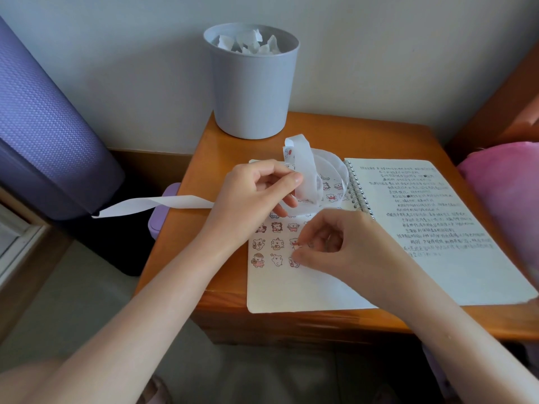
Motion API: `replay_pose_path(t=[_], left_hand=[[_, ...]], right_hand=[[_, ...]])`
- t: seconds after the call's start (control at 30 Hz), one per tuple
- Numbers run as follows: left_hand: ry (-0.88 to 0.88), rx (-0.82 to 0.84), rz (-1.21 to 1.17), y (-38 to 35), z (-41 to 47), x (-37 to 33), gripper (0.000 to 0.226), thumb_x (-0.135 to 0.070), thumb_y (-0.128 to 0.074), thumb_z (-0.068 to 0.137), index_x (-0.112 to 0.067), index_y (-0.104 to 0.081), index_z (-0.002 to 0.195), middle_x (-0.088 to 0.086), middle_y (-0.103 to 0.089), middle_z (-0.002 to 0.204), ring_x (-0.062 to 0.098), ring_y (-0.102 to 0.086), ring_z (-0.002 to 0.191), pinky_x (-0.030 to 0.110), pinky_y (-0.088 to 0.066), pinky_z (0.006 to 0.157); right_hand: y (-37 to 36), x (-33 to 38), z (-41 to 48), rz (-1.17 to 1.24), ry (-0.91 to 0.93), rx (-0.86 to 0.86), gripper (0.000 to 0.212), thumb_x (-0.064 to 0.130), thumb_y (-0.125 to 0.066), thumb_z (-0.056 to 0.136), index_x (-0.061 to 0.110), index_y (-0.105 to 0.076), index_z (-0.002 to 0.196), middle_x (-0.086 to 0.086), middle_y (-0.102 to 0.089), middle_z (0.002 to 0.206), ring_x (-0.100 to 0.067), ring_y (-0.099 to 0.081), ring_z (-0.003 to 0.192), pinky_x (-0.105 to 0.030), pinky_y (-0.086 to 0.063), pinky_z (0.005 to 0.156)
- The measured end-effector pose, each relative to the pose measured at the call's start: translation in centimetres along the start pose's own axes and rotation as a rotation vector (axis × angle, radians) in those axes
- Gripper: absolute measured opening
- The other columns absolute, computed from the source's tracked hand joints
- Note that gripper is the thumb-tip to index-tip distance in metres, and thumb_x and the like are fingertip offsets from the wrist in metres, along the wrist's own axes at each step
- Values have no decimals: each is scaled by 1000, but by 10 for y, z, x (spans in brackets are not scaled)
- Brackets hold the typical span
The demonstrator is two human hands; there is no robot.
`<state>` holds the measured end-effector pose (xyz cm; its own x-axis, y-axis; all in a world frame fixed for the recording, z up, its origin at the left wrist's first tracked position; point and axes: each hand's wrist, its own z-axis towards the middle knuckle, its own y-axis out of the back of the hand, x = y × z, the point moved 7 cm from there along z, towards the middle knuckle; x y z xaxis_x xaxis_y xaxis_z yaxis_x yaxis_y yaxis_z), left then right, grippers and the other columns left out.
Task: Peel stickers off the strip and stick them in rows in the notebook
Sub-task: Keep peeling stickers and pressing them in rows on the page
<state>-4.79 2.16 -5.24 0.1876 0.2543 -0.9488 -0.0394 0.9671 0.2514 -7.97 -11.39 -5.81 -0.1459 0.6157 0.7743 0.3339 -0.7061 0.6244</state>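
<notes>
Currently, left hand (256,191) pinches the curled sticker strip (303,170) above the notebook (291,290); fingers closed. Right hand (341,243) fingertips press a sticker (295,243) onto the page.

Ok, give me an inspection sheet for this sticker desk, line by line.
Surface: orange wooden bedside table, notebook overhanging its front edge.
Job's things: open spiral-bound notebook, cartoon stickers in rows on its left page; curled white sticker strip.
Clutter: grey bin of crumpled paper; spent white backing tail trailing off the left edge; lilac box.
Hands: left hand pinches the strip; right hand presses at the sticker rows.
Cables: nothing seen.
Surroundings: purple textured case, pink fabric.
</notes>
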Motion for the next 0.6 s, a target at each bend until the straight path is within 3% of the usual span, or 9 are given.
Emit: replay_pose_path(t=[0.07,0.2,0.37,0.47,0.6], left_hand=[[-1,0,5,0,0,0,14,-14,-59,92,-8,-70,85,-1,-70,77,5,-66,67,17,-50,54],[0,-3,2,0,0,0,14,-14,-60,91,-8,-70,84,-2,-69,77,6,-66,67,18,-51,54],[-8,-1,11,0,1,-1,15,-15,-60,92,-8,-70,84,-3,-69,78,6,-66,67,19,-52,55],[-9,0,17,0,0,-1,14,-15,-60,92,-8,-70,85,-2,-69,78,5,-67,68,19,-52,55],[-3,-2,7,0,0,1,14,-15,-60,92,-9,-70,85,-2,-70,78,7,-67,68,19,-51,55]], right_hand=[[1,-3,1,-3,-7,0,20,23,-77,74,26,-59,81,10,-54,63,1,-45,51,-11,-38,53],[3,-5,4,8,-7,-5,11,20,-69,83,26,-61,80,10,-52,66,1,-44,52,-9,-36,52],[1,-4,4,9,-7,-38,19,36,-75,75,27,-59,79,11,-54,65,1,-44,53,-17,-37,55],[-2,-3,3,-78,14,-65,20,34,-75,76,27,-57,81,8,-53,65,-1,-44,54,-23,-39,58],[-2,-4,5,-85,20,-41,13,25,-70,83,27,-57,81,10,-49,62,-1,-43,54,-15,-36,54]])
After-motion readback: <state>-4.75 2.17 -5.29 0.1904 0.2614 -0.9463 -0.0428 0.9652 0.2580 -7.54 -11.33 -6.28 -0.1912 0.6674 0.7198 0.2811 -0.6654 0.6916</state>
